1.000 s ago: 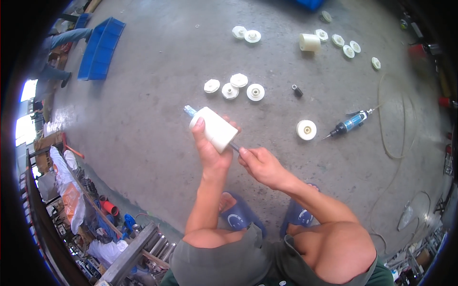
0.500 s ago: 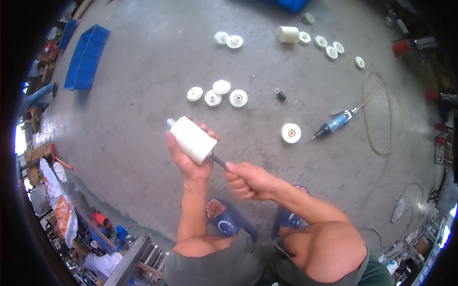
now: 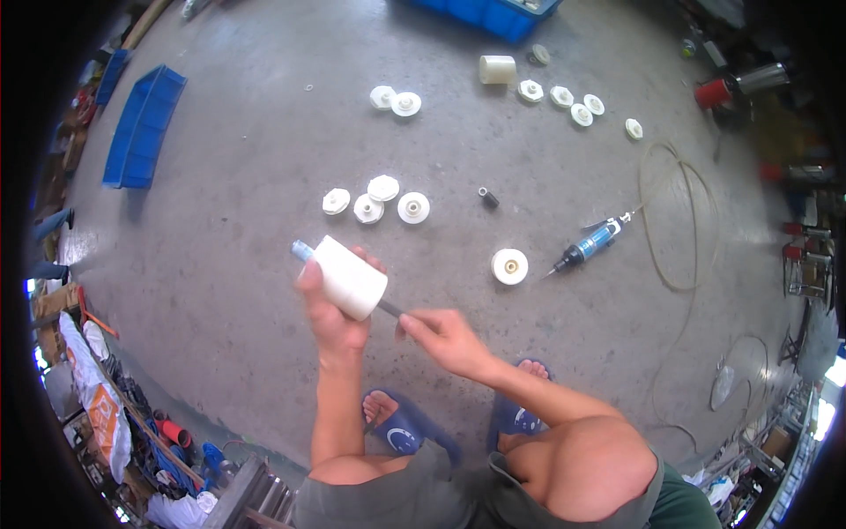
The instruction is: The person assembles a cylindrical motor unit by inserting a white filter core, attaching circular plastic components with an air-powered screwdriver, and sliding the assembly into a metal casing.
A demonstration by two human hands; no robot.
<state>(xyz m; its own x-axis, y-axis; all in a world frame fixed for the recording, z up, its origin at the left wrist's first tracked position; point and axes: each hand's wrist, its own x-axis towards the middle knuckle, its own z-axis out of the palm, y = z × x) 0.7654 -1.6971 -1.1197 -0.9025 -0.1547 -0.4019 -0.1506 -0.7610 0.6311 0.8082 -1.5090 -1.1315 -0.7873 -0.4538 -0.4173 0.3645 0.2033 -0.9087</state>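
My left hand [image 3: 337,322] is wrapped round a white plastic cylinder [image 3: 351,280], held tilted above the floor. From its upper left end sticks a short clear bluish piece [image 3: 302,251]. A thin dark rod [image 3: 389,309] comes out of the cylinder's lower right end. My right hand [image 3: 447,342] pinches the outer end of this rod between thumb and fingers. What lies inside the cylinder is hidden. To the right on the floor stands a white round part [image 3: 509,266] with a brass-coloured centre. Beside it lies a blue and black air tool [image 3: 589,244] with a thin bit.
Several white flanged caps [image 3: 413,208] lie beyond my hands, with more farther off. A cream cylinder [image 3: 497,70] and a small black fitting [image 3: 488,197] are on the floor. A blue bin [image 3: 145,128] stands at left, another blue crate [image 3: 480,16] at the back. A hose [image 3: 650,212] loops at right.
The view has shifted, so the floor things appear lower and more to the left. My right-hand fingers have loosened from a fist round the rod to a pinch. My left hand keeps the cylinder.
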